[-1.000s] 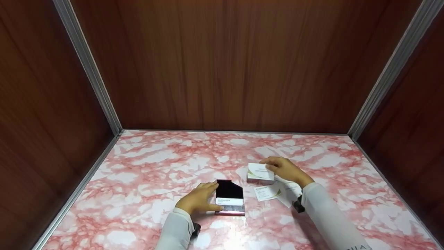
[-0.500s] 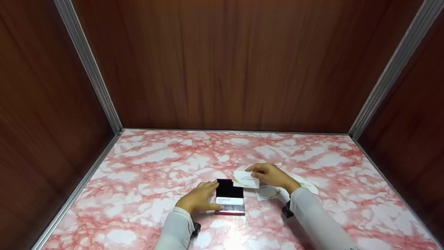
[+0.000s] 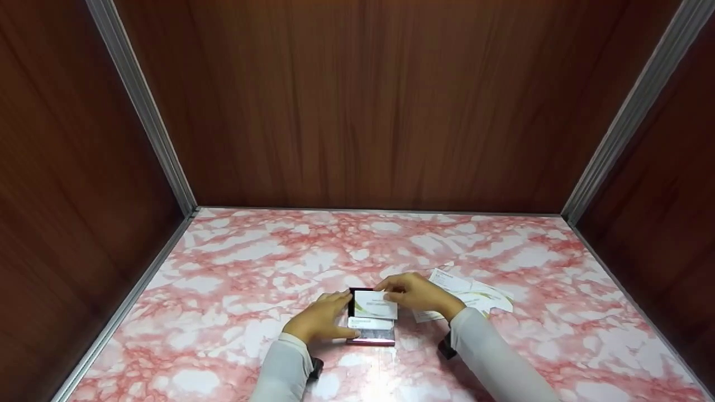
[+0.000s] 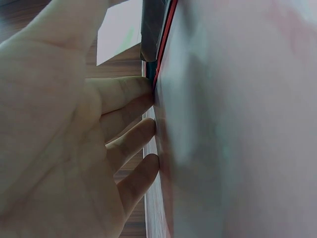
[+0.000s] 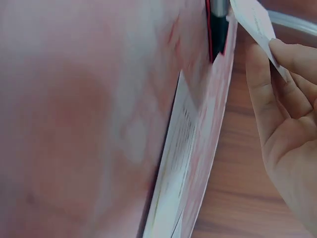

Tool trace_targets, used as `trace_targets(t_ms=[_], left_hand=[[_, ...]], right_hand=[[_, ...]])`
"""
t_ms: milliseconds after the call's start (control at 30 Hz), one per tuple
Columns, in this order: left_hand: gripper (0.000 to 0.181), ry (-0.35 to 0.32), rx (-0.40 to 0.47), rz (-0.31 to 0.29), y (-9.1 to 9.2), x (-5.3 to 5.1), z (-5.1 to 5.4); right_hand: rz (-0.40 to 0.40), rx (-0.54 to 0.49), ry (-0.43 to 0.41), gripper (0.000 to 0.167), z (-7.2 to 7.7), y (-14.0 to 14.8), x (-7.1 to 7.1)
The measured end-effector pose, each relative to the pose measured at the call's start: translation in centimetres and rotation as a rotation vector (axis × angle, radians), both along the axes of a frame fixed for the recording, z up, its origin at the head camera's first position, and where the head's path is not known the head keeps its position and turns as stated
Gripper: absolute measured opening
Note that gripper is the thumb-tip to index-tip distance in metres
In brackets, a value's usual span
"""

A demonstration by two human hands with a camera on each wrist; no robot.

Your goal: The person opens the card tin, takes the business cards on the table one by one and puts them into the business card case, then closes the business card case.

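Observation:
My left hand [image 3: 318,319] holds a dark, red-edged card case [image 3: 375,339] at its left side, thumb on the near part and index finger at the far corner. A white business card [image 3: 370,323] lies in the case. My right hand [image 3: 422,293] pinches another white business card [image 3: 371,306] between thumb and fingers, over the case. In the right wrist view this held card [image 5: 253,20] is tilted and raised above the case [image 5: 218,34]. Left of the case in the left wrist view, the held card [image 4: 121,32] also shows.
Several loose business cards [image 3: 475,293] overlap on the table right of the case, partly behind my right hand. The table [image 3: 268,240] has a red and white marbled top. Wood-grain panels [image 3: 357,111] with grey metal corner posts [image 3: 142,106] enclose it.
My right hand has taken a card from the pile and carried it left and nearer, over the case. More of the loose cards now show. My left hand and the case have stayed put.

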State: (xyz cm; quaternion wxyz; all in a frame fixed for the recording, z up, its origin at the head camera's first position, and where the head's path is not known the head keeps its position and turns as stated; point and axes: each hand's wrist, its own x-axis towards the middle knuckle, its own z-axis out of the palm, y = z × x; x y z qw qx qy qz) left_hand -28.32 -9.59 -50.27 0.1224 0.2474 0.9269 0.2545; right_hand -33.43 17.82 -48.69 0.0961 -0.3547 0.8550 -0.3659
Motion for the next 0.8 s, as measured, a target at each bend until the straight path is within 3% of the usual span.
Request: trace_targets(t_ms=[500, 800], left_hand=[[0.098, 0.032, 0.008, -0.002, 0.1, -0.1, -0.2], [0.095, 0.012, 0.025, -0.002, 0.0, 0.1, -0.1]], right_hand=[[0.028, 0.060, 0.077, 0.023, -0.5, -1.5, 0.4], [0.064, 0.114, 0.031, 0.018, -0.4, -1.6, 0.8]])
